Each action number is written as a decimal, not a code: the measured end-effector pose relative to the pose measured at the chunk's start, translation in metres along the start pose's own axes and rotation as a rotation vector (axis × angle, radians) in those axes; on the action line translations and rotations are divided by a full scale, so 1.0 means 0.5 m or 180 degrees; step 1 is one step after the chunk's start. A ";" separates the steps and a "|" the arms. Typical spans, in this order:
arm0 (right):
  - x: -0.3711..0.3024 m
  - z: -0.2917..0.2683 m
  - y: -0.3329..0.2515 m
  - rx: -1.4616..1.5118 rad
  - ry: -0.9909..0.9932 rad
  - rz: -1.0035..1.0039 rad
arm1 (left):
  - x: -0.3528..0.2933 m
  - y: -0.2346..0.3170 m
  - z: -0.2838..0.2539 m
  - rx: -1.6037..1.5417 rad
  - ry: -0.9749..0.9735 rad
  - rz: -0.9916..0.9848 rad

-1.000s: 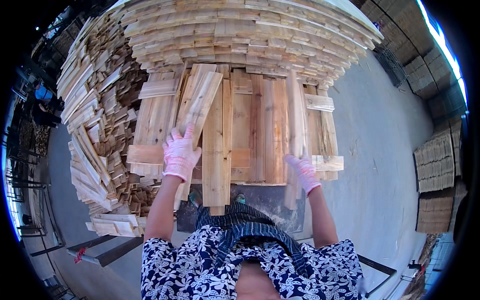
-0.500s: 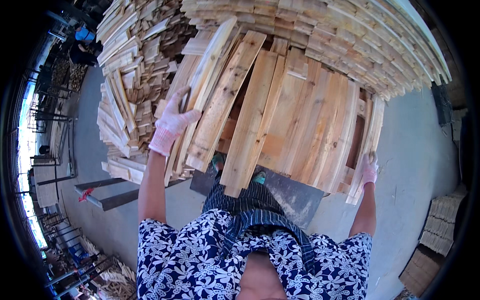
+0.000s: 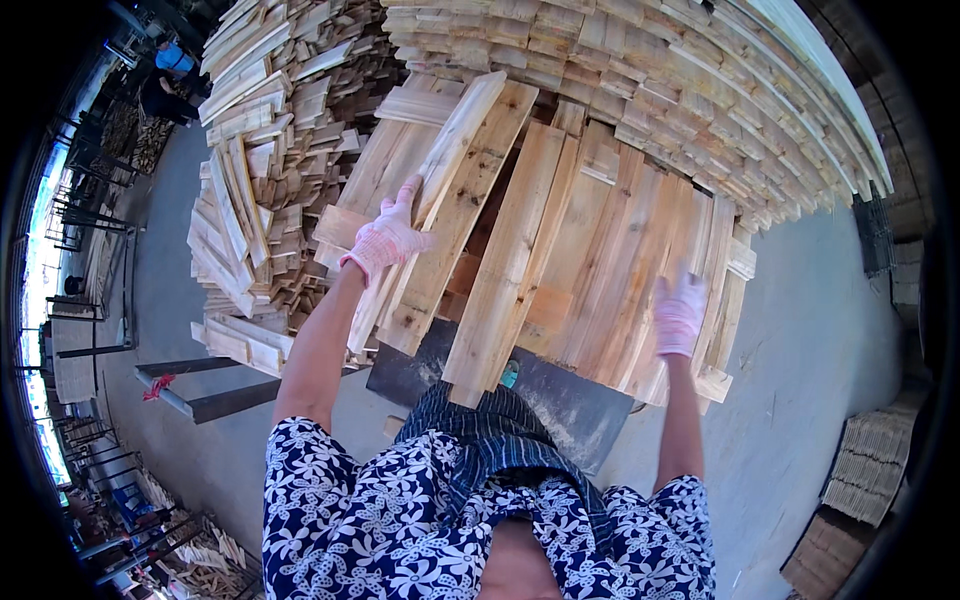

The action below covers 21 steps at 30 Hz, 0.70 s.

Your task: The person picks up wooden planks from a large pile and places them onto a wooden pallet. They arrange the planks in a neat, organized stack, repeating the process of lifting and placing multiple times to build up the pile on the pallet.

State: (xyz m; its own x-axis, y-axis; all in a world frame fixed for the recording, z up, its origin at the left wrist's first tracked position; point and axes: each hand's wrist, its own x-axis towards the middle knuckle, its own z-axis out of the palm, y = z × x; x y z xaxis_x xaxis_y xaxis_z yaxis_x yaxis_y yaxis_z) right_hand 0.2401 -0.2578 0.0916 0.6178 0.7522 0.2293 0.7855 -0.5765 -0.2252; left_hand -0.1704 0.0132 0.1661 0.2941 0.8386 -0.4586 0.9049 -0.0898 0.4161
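Observation:
My left hand (image 3: 388, 235), in a pinkish-white glove, is at a pale narrow plank (image 3: 465, 140) on the left of a row of boards. Its fingers lie along the plank and its slightly blurred thumb reaches over to the right, so it appears to grip it. A knotty board (image 3: 460, 215) lies just right of that plank. My right hand (image 3: 681, 312), gloved alike and smeared by motion, is over the right-hand boards with its fingers apart, holding nothing visible. Between the hands, a loose board (image 3: 510, 260) juts toward me beyond flat-lying boards (image 3: 610, 250).
A high pile of loose wood pieces (image 3: 240, 190) rises at left. Neatly stacked boards (image 3: 640, 80) form a wall beyond the row. A metal frame (image 3: 235, 402) juts out at lower left, and a dark mat (image 3: 570, 415) lies by my feet. Another person (image 3: 170, 85) is far left.
My right hand has left the outermost right board and moved left over the row. The gap among the right-hand boards has closed. My left hand and its plank have shifted right.

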 end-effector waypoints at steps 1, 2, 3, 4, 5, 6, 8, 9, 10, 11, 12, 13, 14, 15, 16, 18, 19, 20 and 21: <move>-0.016 0.008 -0.108 0.0533 -0.0105 -0.0274 | 0.008 -0.022 0.003 -0.0206 0.0020 0.0109; -0.033 -0.030 -0.256 0.0941 -0.0705 -0.0418 | 0.011 -0.056 0.006 -0.0409 0.0021 0.0186; -0.060 -0.043 -0.355 0.0993 -0.1146 -0.0546 | 0.013 -0.073 0.001 -0.0621 0.0028 0.0298; -0.071 -0.071 -0.449 0.1062 -0.1577 -0.0520 | 0.013 -0.081 -0.009 -0.1066 -0.0075 0.0287; -0.082 -0.049 -0.503 0.0890 -0.1498 -0.0442 | 0.013 -0.078 -0.021 -0.1506 -0.0200 0.0315; -0.079 -0.027 -0.544 0.0679 -0.1679 -0.0159 | 0.012 -0.082 -0.035 -0.1944 -0.0314 0.0327; -0.085 0.000 -0.581 0.0423 -0.1596 0.0148 | 0.024 -0.141 -0.026 -0.2271 -0.0227 0.0664; -0.086 0.008 -0.597 0.0286 -0.1565 0.0310 | 0.022 -0.164 -0.026 -0.2436 -0.0198 0.0828; -0.076 0.010 -0.598 0.0407 -0.1538 0.0502 | 0.020 -0.194 -0.036 -0.3115 -0.0449 0.0588; -0.075 0.017 -0.582 0.0639 -0.1380 0.0590 | 0.016 -0.204 -0.043 -0.2895 -0.0361 0.0630; -0.074 0.024 -0.565 0.0889 -0.1204 0.0654 | 0.017 -0.215 -0.054 -0.2671 -0.0243 0.0683; -0.074 0.030 -0.556 0.1140 -0.1027 0.0719 | 0.021 -0.224 -0.066 -0.2443 -0.0129 0.0732; -0.071 0.012 -0.565 0.1198 -0.0947 0.0765 | 0.023 -0.231 -0.077 -0.2038 0.0079 0.0809; -0.065 -0.007 -0.573 0.1344 -0.0839 0.0848 | 0.020 -0.208 -0.092 -0.1973 0.0069 0.0655; -0.060 -0.012 -0.589 0.1392 -0.0740 0.0744 | 0.007 -0.172 -0.109 -0.1869 0.0028 0.0491; -0.035 -0.026 -0.647 0.1630 -0.0588 0.0520 | 0.009 -0.150 -0.112 -0.2020 -0.0047 0.0320; -0.026 -0.007 -0.675 0.1929 -0.0580 0.0331 | 0.035 -0.159 -0.087 -0.2158 -0.0065 0.0428; -0.013 0.009 -0.698 0.1671 -0.0689 0.0305 | 0.074 -0.151 -0.045 -0.2304 -0.0151 0.0601; -0.004 0.029 -0.726 0.1434 -0.0836 0.0295 | 0.098 -0.139 -0.018 -0.2430 -0.0243 0.0735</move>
State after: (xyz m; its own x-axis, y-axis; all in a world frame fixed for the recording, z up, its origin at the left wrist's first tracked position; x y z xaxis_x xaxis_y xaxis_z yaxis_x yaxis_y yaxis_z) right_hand -0.0468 -0.0454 0.1590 0.6084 0.7925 -0.0428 0.5984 -0.4934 -0.6312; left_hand -0.2217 0.0655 0.1216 0.4936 0.8021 -0.3363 0.3661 0.1591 0.9169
